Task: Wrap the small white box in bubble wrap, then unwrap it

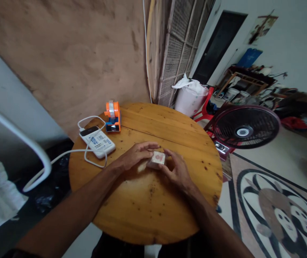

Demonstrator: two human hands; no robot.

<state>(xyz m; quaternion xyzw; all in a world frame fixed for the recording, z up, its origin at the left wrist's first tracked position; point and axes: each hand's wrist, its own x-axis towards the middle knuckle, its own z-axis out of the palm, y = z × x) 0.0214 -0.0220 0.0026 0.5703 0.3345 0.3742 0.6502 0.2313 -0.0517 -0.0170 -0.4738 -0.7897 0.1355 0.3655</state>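
Note:
A small, pale, block-like box (158,157) with a reddish print on its top rests on the round wooden table (148,204). My left hand (137,154) lies at its left side, fingers stretched out and the thumb tip by the box's edge. From the right, my right hand (177,170) has its thumb and index finger on the near and far corners of the box. The undersides of both hands are hidden.
On the table's left lie a white power bank (101,143) with a looped white cable and an orange-and-blue tape dispenser (113,116). A dark fan (244,127) stands right of the table, near a white sack (191,95). A thick white cable (21,138) hangs at left.

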